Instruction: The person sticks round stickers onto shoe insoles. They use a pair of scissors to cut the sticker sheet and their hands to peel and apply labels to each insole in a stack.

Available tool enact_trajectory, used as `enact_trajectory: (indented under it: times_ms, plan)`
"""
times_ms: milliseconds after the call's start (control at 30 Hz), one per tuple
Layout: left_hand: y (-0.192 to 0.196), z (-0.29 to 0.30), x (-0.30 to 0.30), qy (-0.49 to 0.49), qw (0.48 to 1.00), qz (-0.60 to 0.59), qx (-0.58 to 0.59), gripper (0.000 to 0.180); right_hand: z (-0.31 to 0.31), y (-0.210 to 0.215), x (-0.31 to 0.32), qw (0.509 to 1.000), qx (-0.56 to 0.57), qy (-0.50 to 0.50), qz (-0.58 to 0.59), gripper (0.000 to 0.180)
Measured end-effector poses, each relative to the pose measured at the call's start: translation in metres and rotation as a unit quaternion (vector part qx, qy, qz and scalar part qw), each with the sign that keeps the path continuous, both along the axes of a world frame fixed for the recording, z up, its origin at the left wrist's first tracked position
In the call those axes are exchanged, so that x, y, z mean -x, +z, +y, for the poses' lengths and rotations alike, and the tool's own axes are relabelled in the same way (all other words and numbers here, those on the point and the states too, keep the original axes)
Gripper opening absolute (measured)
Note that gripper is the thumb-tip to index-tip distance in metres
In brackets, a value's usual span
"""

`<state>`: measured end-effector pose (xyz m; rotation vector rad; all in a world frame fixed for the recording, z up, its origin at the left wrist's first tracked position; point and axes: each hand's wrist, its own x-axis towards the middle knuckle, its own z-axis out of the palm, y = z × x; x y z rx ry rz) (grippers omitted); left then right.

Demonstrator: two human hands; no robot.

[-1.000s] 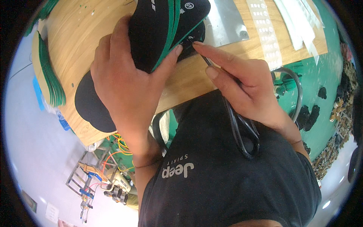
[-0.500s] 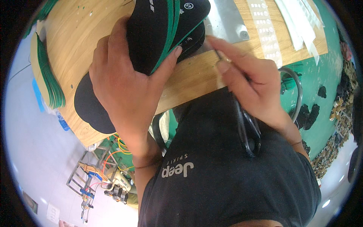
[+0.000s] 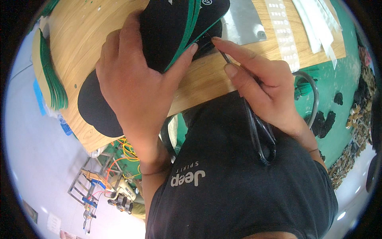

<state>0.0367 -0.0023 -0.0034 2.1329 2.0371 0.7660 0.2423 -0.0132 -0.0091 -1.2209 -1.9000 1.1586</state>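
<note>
At the far left edge of the wooden desk [image 3: 79, 44], a stack of green-edged sheets [image 3: 49, 75] hangs partly over the rim; its upper end is cut off by the fisheye border. Next to it, a black insole [image 3: 97, 107] lies flat near the desk's lower edge, its right portion hidden under the left hand [image 3: 135, 83]. The left hand's grip is closed around a stack of black insoles with green edges [image 3: 179, 28], thumb on the right side, fingers wrapped over the left. The stack's long axis runs from the palm up and to the right, toe end pointing toward the upper frame edge, where it is cut off. Beneath the stack, a darker piece is only partly visible and hard to identify.

To the right, the right hand [image 3: 262, 87] pinches a pair of black scissors [image 3: 258, 131] between thumb and forefinger; the blade tips meet the stack's lower right edge, and the handles trail down over the dark shirt. Whether the blades are parted cannot be told. A grey metal plate [image 3: 242, 24] and white label strips [image 3: 284, 32] occupy the desk's right part. Open desk surface remains between the stack and the plate.
</note>
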Motion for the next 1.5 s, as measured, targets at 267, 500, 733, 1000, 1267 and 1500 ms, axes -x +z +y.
enact_trajectory:
  times_ms: [267, 500, 733, 1000, 1267, 1500]
  plan:
    - [0.0, -0.002, -0.001, 0.009, 1.0, 0.014, -0.011, 0.073, -0.001, -0.004, 0.001, 1.0, -0.011, -0.012, 0.006, 0.037]
    - [0.0, -0.001, -0.001, 0.012, 1.0, 0.018, -0.002, 0.074, -0.001, 0.0, 0.005, 1.0, -0.012, 0.027, 0.001, 0.036]
    - [0.0, -0.001, 0.0, 0.014, 1.0, 0.003, 0.009, 0.077, -0.001, 0.0, 0.0, 1.0, 0.008, 0.016, 0.015, 0.036]
    - [0.003, -0.001, -0.003, 0.018, 1.0, -0.003, 0.021, 0.076, -0.003, -0.006, 0.002, 0.999, 0.009, -0.016, 0.032, 0.037]
    - [0.001, -0.001, -0.003, 0.018, 1.0, -0.02, 0.01, 0.072, -0.003, -0.005, 0.004, 0.999, 0.004, -0.007, 0.036, 0.037]
    - [-0.002, -0.002, -0.003, 0.012, 1.0, -0.024, 0.008, 0.073, -0.006, -0.006, 0.004, 1.0, -0.007, 0.016, 0.021, 0.036]
